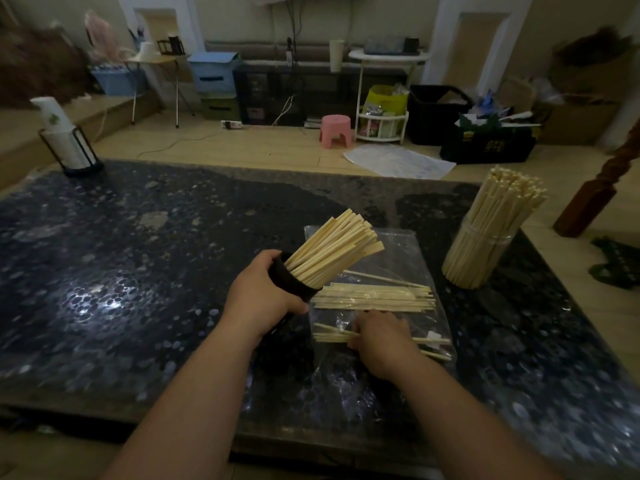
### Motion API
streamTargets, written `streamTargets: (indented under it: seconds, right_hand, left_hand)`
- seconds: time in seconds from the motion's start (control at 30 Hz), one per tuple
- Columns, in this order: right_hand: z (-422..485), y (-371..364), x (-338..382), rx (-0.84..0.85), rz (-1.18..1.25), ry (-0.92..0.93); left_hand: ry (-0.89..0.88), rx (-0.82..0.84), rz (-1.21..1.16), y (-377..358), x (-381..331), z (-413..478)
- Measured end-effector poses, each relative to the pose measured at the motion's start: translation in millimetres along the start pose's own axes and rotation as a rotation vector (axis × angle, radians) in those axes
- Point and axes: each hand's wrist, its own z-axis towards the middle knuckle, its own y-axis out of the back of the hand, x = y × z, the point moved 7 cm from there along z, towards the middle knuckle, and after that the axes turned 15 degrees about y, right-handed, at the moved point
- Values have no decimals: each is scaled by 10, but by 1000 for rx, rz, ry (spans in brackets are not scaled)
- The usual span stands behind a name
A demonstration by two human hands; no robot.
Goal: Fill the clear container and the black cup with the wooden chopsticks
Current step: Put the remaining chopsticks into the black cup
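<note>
While the clear container (481, 258) stood upright at the far right of the dark table (138, 254), crammed with wooden sticks fanning out above its rim, that half of the job looked done to me. The action was all at the black cup (292, 282): the left hand (263, 292) had its fingers and thumb wrapped round the cup's body, holding it tilted with the mouth aimed up and to the right, and a thick sheaf stuck out of it, so it looked well on the way to full. What was left lay on the plastic sheet (398, 244): the loose chopsticks (374, 296), one flat row just beside the cup's base and a thinner scatter nearer the person. The right hand (381, 341) was down on that nearer scatter, knuckles up, fingers bent onto the sticks; whether they had actually closed on any, I couldn't tell from where I stood. A few more handfuls, I'd have guessed, and the sheet would be cleared.
</note>
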Motion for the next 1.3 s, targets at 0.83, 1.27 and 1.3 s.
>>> streamTargets:
  seconds: [0.83, 1.27, 1.3]
  right_hand:
    - [-317, 577, 325, -131, -139, 113]
    - [-455, 1188, 412, -693, -441, 146]
    - [-470, 1196, 384, -741, -442, 143]
  left_hand:
    - [32, -5, -69, 34, 29, -59]
    - [49, 1, -97, 42, 74, -23]
    - [47, 6, -98, 39, 77, -19]
